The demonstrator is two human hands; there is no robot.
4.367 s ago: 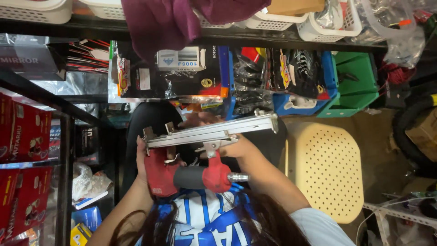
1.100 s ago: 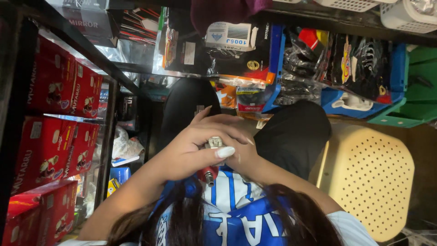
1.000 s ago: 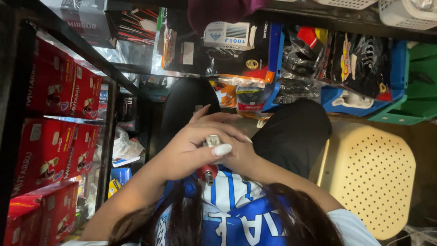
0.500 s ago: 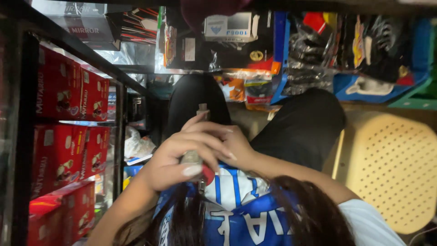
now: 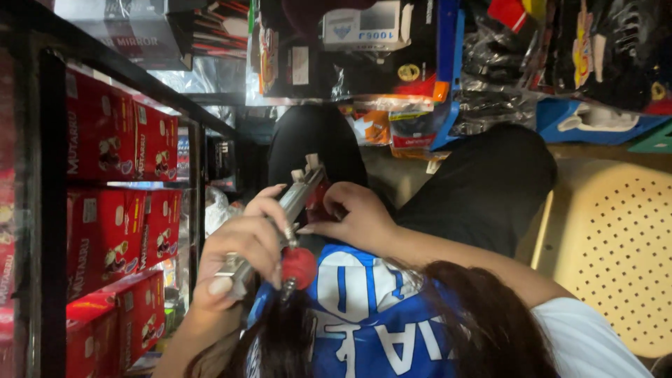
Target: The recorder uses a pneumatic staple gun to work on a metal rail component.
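Observation:
A red and silver nail gun rests over my lap, its silver magazine rail slanting away from me and a red round cap at the near end. My left hand wraps around the near end of the rail, fingers closed on it. My right hand grips the tool's red body beside the rail; most of that body is hidden under the fingers. My black-trousered knees lie beyond the hands. My blue and white shirt and hanging dark hair fill the lower edge.
A dark metal shelf rack with red boxes stands close on the left. Packaged goods and a blue bin crowd the area ahead. A cream perforated plastic stool sits at the right.
The nail gun, earlier held crosswise, has turned so its rail points away from me. My left hand has slid to the rail's near end, and the view has swung left.

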